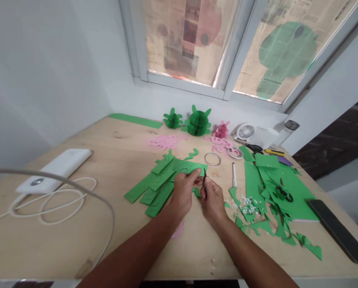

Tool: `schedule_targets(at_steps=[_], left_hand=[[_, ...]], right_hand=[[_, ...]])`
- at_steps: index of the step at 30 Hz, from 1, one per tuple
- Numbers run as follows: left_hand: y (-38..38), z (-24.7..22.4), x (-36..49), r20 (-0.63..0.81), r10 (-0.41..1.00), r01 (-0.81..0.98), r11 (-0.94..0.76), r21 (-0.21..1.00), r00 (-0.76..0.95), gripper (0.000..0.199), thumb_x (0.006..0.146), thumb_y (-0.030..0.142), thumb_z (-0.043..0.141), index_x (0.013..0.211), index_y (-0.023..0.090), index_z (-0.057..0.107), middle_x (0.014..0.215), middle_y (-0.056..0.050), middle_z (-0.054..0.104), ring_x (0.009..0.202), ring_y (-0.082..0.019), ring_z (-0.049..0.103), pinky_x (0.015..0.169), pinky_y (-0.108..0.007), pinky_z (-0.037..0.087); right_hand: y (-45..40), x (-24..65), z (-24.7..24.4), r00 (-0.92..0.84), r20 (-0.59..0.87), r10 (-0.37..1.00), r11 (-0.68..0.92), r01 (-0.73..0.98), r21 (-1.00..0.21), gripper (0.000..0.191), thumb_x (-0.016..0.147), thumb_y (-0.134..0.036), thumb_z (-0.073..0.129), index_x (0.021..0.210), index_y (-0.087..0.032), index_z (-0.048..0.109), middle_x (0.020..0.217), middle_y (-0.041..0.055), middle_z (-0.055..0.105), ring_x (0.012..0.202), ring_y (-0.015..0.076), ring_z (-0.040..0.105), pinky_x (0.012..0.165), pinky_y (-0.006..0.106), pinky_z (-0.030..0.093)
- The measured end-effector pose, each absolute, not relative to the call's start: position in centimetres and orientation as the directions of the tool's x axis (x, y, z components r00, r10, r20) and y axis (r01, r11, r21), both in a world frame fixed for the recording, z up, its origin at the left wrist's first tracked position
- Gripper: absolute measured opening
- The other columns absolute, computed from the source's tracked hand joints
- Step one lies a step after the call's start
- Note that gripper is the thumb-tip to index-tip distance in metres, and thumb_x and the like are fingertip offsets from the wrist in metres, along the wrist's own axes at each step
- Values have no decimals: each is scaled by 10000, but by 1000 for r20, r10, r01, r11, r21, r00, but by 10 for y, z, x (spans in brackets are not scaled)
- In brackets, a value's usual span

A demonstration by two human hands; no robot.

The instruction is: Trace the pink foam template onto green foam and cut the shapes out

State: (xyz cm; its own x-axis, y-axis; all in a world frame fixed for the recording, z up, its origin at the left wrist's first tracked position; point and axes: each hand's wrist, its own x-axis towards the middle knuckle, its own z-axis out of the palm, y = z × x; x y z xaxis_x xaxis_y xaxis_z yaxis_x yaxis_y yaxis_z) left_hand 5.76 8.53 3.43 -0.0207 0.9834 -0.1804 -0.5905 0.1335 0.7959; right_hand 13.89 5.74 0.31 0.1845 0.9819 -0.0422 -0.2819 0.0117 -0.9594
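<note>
My left hand pinches a green paper strip near its right end, and curved outlines show on the paper. In my right hand is a thin black tool, its tip pointing up at the strip's right edge; the fingers hide whether it is scissors or a knife. Both hands are close together over the table. Several more green paper strips lie overlapped to the left of my left hand. A wavy cut green paper piece rests beyond the hands.
Green paper scraps, green sheets, black-handled scissors, a white pen and a black phone-like slab lie to the right. Pink cutouts and a green paper figure are behind. A white cable crosses at left.
</note>
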Motion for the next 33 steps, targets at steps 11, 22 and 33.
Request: schedule_targets(at_steps=[11,22,33], left_hand=[[88,39,52,-144,990,-510,123,851,-1,292,582,343,772,501,150,567,464,21,533,465,-100,493,536,-238,420],[89,43,48,-85,996,-446,94,890,41,299,568,346,759,509,158,533,472,42,475,450,-86,428,508,-237,384],[88,44,48,-97,994,-422,106,900,42,280,587,329,740,508,155,535,477,34,477,471,-89,436,497,-224,372]], right_hand=[[59,140,-3,171,-44,984,4,-269,-963,495,785,-664,604,675,-184,554,407,-103,366,342,52,227,356,221,129],[58,138,1,153,-52,987,1,-327,-945,487,778,-653,619,689,-177,577,418,-98,379,350,49,206,369,228,92],[57,138,3,176,-49,983,11,-326,-945,513,770,-675,614,643,-181,560,415,-98,361,349,50,212,372,232,103]])
